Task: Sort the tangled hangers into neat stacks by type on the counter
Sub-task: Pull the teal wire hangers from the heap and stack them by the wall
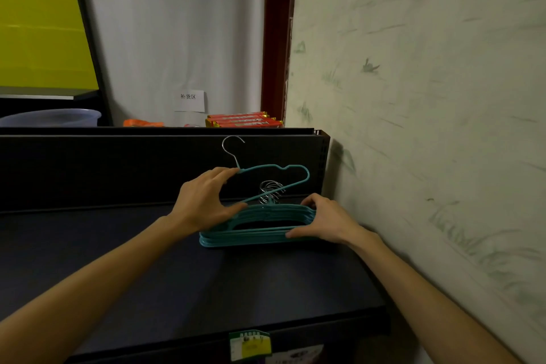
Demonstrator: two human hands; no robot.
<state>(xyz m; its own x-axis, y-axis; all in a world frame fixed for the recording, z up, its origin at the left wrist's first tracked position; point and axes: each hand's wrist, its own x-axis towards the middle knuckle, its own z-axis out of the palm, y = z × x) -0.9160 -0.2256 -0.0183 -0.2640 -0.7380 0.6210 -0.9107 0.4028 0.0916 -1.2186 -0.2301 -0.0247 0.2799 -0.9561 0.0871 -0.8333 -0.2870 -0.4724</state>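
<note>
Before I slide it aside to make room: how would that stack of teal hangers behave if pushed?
The stack of teal hangers is loose thin frames, so it would probably fan apart unless the right hand steadies it. The bunched metal hooks may snag each other. It looks light, and the dark counter seems smooth, so it should slide easily.

Your two forearms come in from the lower corners of the frame, bare right up to its edge. Your left hand (pixel 204 201) and right hand (pixel 328 220) are bare too: short nails, fingers plain.
</note>
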